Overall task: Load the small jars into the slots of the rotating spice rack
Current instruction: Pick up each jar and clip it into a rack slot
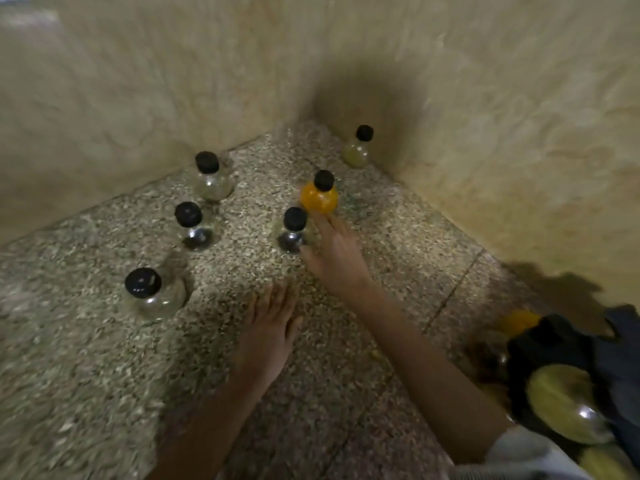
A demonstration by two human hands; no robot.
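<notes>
Speckled stone surface [104, 358] is meeting two pale, rough walls [173, 81] in a corner. Six small round-bellied jars with black caps are standing upright on it, apart from one another. An orange jar [318, 199] is sitting near the middle, with a dark jar [292, 233] just in front of it. The right hand [337, 254] is hovering beside both with fingers straight and spread, gripping nothing. Its fingertips are touching the orange jar's base or sitting just short of it; blur is hiding which. The left hand [270, 327] is resting flat on the stone, fingers relaxed. At the lower right edge, a blurred dark shape [540, 344] holding yellowish jars is probably the spice rack.

These jars are looking like glass: light, stiff, smooth and breakable on stone. Their rounded bellies are likely slippery, so pinching the narrow neck just under the cap seems safest.
</notes>
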